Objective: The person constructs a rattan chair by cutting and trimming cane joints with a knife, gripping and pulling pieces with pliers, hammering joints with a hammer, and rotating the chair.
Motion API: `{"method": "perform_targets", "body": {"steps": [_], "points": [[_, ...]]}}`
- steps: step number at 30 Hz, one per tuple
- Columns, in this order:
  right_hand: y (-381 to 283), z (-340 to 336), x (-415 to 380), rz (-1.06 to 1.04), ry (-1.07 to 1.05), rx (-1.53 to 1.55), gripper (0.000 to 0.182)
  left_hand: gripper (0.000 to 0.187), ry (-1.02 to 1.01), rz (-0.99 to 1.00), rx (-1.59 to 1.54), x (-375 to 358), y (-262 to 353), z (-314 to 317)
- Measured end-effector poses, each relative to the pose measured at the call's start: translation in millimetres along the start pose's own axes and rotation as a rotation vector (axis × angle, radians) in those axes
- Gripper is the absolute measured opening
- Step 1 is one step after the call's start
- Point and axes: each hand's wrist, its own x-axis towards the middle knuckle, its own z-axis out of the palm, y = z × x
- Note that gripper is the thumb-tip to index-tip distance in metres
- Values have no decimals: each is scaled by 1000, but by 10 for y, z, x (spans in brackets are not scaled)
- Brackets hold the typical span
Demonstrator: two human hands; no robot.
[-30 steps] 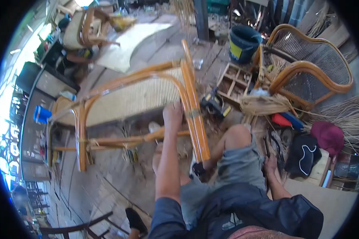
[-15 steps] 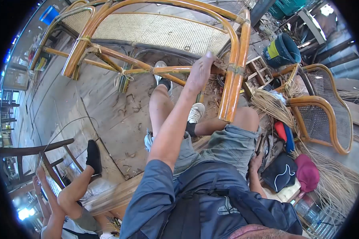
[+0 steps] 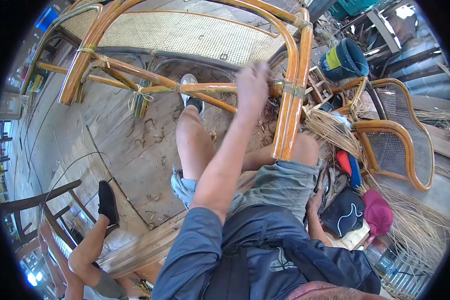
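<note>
Higher in view than a second ago, the frame [image 3: 210, 87] runs from 9 round through 12 to 4 o'clock of the left hand [image 3: 253, 91], whose fingers blur; I cannot tell their grip. Its paired legs [image 3: 287, 125] stand just beside. At 2 sits a bucket [image 3: 344, 60]; at 4, cane strips [image 3: 335, 127] clutter the way to a chair [image 3: 391, 155]. At 5, the right hand [image 3: 314, 204] is half hidden, its state unclear. Near 7, a co-worker's leg [image 3: 87, 250] shows, the body cut off; the frame's top is cropped.

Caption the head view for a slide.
Left hand, blurred, at a glossy orange-brown rattan furniture frame; right hand low beside grey-blue cloth shorts.
</note>
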Motion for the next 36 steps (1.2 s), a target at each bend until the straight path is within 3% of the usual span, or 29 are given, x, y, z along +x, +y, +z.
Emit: {"method": "perform_targets", "body": {"steps": [1, 2, 3, 5, 7, 8, 9, 10, 11, 12, 13, 15, 17, 18, 21, 24, 27, 30, 31, 33, 34, 36], "points": [[15, 16, 8, 13, -9, 22, 22, 25, 166, -150, -299, 98, 254, -59], [15, 26, 61, 24, -5, 49, 22, 23, 193, -124, -271, 262, 155, -179], [52, 45, 92, 10, 7, 34, 22, 21, 204, 31, -32, 588, -234, -238], [145, 124, 73, -1, 53, 32, 24, 27, -4, 89, 77, 690, -461, -267], [-54, -25, 2, 28, 6, 52, 31, 35, -208, 204, -77, 324, -146, -179], [-115, -54, -13, 46, -6, 56, 36, 39, -346, 77, 79, 92, 233, -225], [-94, 4, -24, -103, 162, 150, 32, 41, -457, 200, 194, 44, 141, -227], [-66, 62, 22, -264, 341, 223, 30, 41, -548, 14, 93, -158, 450, -151], [5, 64, 16, -35, 170, 145, 35, 35, -488, 207, 72, -179, 346, -80], [-156, -100, 0, 156, 0, 76, 35, 30, -453, 108, 51, -171, 272, -65], [-275, -227, -50, 94, 43, 18, 35, 26, -414, 6, 34, -140, 221, -72], [-421, -307, 8, -68, 163, -17, 34, 24, -352, 124, 139, -94, 107, -65], [-508, -361, 139, -261, 315, 20, 32, 25, -425, 43, 189, 7, 187, -98], [-649, -448, 235, -350, 277, 22, 26, 25, -464, -1, 217, 38, 228, -105], [-1471, -893, 284, -436, 225, 354, 28, 26, -486, 125, 322, 73, 357, -104], [-2161, -984, 436, -667, 126, 533, 31, 23, -367, 180, 199, 109, -50, -95], [-2877, -1119, 360, -652, -134, 808, 27, 19, -206, 454, 164, 23, -338, -100], [-3395, -1080, 285, -630, -347, 1370, 26, 18, -268, 172, -182, -250, -20, -113], [-3460, -1041, 303, -658, -317, 1325, 26, 18, -299, 52, -326, -284, 36, -108], [-3547, -936, 393, -707, -260, 1236, 26, 19, -244, 116, -304, -285, 49, -120], [-3526, -934, 456, -534, -382, 1056, 26, 20, -215, 143, -292, -294, 45, -135], [-3396, -818, 569, -796, -161, 735, 27, 22, -64, 139, -471, -363, 145, -174]]}}
